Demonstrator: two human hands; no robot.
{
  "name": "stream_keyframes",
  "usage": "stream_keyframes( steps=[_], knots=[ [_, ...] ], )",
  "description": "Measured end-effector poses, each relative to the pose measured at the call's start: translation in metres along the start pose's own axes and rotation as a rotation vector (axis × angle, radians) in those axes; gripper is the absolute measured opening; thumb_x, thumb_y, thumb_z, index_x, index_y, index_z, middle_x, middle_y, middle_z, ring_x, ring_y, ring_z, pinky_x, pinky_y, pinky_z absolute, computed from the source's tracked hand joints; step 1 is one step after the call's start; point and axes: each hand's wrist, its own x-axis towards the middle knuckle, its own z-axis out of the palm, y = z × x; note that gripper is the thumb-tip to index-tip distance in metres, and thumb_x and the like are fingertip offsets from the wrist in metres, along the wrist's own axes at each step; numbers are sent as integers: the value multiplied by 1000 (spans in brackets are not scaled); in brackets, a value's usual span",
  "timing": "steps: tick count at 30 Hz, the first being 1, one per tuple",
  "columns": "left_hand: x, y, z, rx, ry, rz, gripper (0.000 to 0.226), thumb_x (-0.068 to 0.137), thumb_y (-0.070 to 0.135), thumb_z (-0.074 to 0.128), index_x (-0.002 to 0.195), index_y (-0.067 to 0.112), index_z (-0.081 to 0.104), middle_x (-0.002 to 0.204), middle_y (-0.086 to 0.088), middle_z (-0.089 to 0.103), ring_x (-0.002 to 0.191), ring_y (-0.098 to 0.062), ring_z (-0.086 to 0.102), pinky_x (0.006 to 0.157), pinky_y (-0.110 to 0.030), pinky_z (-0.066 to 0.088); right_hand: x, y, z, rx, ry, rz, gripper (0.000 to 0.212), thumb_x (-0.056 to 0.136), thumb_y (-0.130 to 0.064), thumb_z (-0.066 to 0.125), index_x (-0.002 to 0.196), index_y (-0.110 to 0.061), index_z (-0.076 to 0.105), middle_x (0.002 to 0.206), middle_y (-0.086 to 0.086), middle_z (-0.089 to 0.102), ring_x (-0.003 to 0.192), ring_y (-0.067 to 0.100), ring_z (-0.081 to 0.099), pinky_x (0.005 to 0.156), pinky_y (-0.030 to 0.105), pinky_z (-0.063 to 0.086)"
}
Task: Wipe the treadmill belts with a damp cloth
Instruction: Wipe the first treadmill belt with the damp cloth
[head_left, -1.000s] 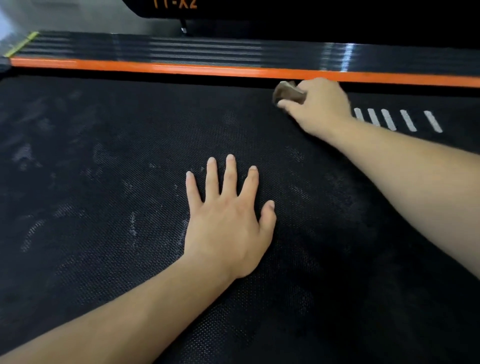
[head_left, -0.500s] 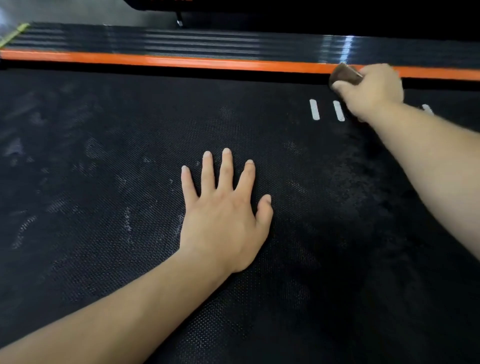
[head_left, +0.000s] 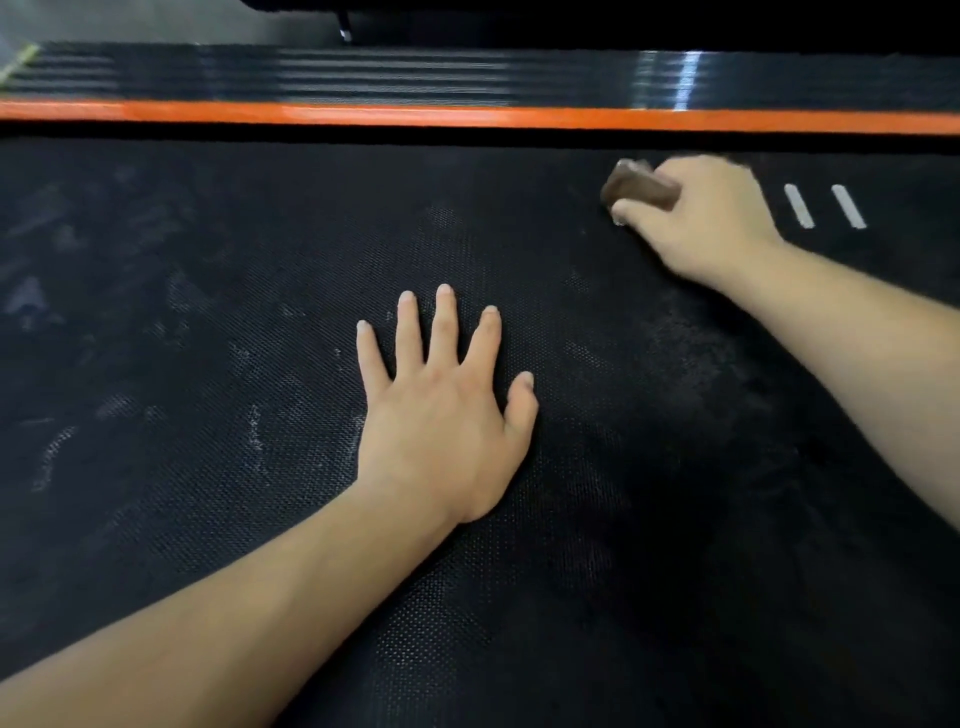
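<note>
**Right hand drags the cloth back from the belt's edge**

Sliding away from the orange stripe it touched half a second ago, the right hand (head_left: 701, 223) has come back toward the person and toward 9 o'clock. White dashes then showed on its 9 o'clock side. Now two short white painted dashes (head_left: 823, 206) show on its 3 o'clock side. Its grip is closed around a small brown wadded cloth (head_left: 638, 188), with the thumb along the wad's near side and one end of the cloth sticking out toward 10 o'clock. Hand and cloth are motion-blurred. The cloth sits on the black textured treadmill belt (head_left: 649, 519), at about 1 o'clock in the view, near the belt's far edge.

The left hand (head_left: 447, 415) has stayed planted near the centre of the belt. Its grip is open and holds nothing: palm down, four fingers straight and spread toward 12 o'clock, thumb out toward 1 o'clock. Both forearms are bare.

Across the 12 o'clock side runs a long orange stripe (head_left: 467, 117). Beyond it is a black ribbed glossy side rail (head_left: 363, 73), which catches a bright reflection near 1 o'clock. Pale dusty smudges (head_left: 52, 457) mark the belt around 9 o'clock, while the belt toward 4 o'clock looks darker and more even.
</note>
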Motion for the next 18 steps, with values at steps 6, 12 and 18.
stream_keyframes(
  steps=[6, 12, 18],
  knots=[
    [0, 0, 0, -1, -5, -1, 73, 99, 64, 8, 164, 31, 10, 174, -8, 0, 159, -35, -10, 125, -63, -5, -15, 28, -21, -29, 48, 127, 43, 88, -58, 63, 78, -17, 62, 79, 4, 63, 86, 32, 62, 71, 36, 42],
    [2, 0, 2, 15, 0, -12, 73, 98, 65, 8, 164, 32, 12, 174, -8, 2, 159, -35, -8, 125, -63, -3, -76, -12, -8, 33, -107, -147, 46, 86, -65, 56, 74, -21, 57, 79, 1, 56, 74, 25, 54, 67, 37, 43],
    [1, -1, 3, 18, 9, -16, 74, 98, 65, 8, 163, 31, 14, 173, -9, 5, 159, -36, -5, 124, -64, -1, -46, 26, -30, -77, 33, 96, 53, 84, -67, 54, 87, -16, 68, 93, 11, 68, 100, 36, 63, 82, 43, 52]
  ],
)
